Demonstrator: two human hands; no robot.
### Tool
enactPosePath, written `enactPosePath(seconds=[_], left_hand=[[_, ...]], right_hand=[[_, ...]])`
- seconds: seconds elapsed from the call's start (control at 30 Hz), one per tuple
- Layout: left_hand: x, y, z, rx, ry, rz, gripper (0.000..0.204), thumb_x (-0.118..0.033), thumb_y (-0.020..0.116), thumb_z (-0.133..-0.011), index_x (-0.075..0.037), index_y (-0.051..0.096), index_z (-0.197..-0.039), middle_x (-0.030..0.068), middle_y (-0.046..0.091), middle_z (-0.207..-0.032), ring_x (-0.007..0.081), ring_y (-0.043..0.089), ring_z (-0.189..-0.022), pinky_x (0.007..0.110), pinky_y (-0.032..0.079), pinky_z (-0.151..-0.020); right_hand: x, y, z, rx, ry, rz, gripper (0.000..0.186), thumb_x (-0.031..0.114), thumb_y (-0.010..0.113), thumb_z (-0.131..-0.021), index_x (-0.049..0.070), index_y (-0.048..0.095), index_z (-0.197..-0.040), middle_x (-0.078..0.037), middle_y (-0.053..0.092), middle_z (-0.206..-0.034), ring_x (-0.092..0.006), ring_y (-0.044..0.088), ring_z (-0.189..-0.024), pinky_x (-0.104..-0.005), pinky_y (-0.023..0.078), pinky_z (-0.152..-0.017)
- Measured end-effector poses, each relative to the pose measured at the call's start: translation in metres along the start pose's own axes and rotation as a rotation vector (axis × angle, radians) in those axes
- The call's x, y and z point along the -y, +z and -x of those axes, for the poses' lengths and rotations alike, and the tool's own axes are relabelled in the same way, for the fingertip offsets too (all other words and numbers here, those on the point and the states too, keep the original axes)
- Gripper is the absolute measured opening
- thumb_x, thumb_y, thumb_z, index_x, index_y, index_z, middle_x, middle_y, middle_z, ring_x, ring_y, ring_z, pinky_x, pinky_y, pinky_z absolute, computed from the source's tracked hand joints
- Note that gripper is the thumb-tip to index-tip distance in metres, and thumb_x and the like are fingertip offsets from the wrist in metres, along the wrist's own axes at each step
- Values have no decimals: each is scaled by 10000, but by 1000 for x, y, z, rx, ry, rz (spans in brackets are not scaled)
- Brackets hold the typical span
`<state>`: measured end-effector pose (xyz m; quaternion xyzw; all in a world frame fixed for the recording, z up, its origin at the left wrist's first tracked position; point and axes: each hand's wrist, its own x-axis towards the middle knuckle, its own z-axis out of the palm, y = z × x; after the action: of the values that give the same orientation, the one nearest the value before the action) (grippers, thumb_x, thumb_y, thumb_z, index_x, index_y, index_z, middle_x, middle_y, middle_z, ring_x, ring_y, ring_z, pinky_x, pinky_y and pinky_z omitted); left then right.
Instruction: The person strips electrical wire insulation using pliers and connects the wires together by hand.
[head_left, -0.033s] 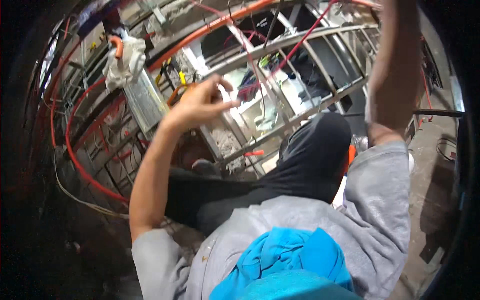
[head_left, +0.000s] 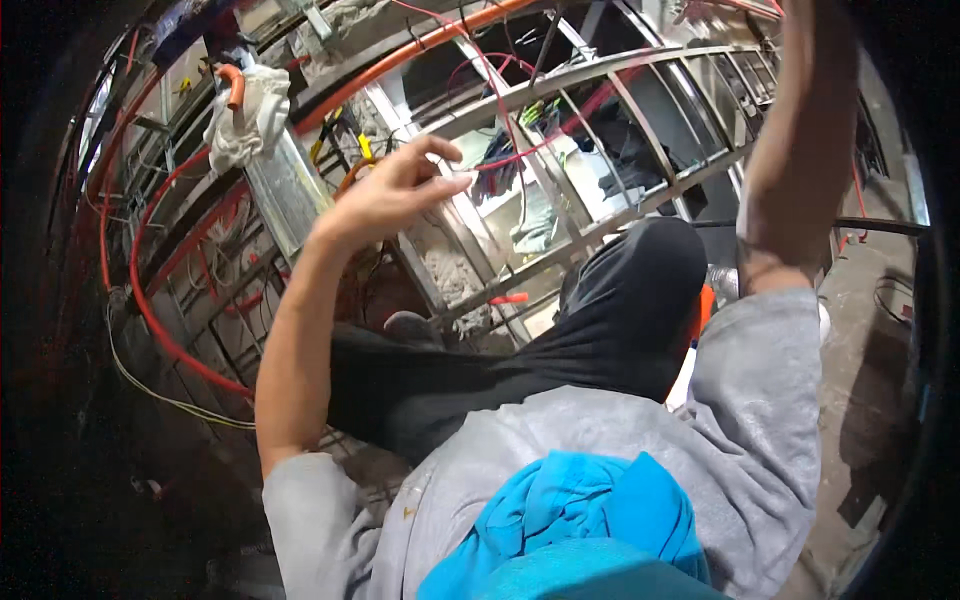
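My left hand point(head_left: 395, 190) is raised in front of a metal frame with rungs point(head_left: 650, 195). Its thumb and fingers are apart and loosely curled. A thin pink-red wire point(head_left: 545, 145) reaches close to its fingertips; no grip on the wire shows. My right forearm point(head_left: 810, 150) stretches up past the top edge at the right, so the hand at its end is out of the picture. Part of the wire is smeared by motion.
An orange conduit point(head_left: 400, 58) crosses above the frame. At the left, a white cloth point(head_left: 250, 115) hangs on a metal channel point(head_left: 285, 195), near a red conduit point(head_left: 165, 335). My bent knee point(head_left: 655, 265) is close to the frame. Clothes and other items show beyond the rungs.
The pink-red wire has swung and sagged, and now runs at a flatter slant. My left hand has shifted slightly up and left. The right forearm has moved a little to the right.
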<state>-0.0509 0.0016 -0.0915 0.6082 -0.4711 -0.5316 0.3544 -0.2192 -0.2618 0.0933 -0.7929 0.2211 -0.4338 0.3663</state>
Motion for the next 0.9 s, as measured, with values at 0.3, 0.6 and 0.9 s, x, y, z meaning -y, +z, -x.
enactPosePath(seconds=[0.3,0.6,0.9], left_hand=[[19,-50,-15,176,31,733,361,-28,565,-1018,10,535,-1376,86,644,-1024,133,633,-867,209,555,-802],[11,-31,-43,233,-67,873,413,0,634,-987,-26,489,-1373,140,648,-1068,219,703,-965,514,538,-1085],[35,-27,-66,318,104,1110,493,6,601,-984,37,456,-1454,257,648,-1239,276,718,-1079,398,589,-998]], right_hand=[[44,-25,70,-84,111,104,313,188,423,-1123,41,675,-1236,-16,645,-888,-104,484,-671,-216,456,-678],[11,32,195,66,436,-447,213,64,485,-1089,17,613,-1253,-32,686,-998,-84,584,-861,-229,493,-816],[-51,99,272,35,567,-504,146,158,555,-1102,56,632,-1172,29,609,-1003,-46,530,-916,-234,457,-836]])
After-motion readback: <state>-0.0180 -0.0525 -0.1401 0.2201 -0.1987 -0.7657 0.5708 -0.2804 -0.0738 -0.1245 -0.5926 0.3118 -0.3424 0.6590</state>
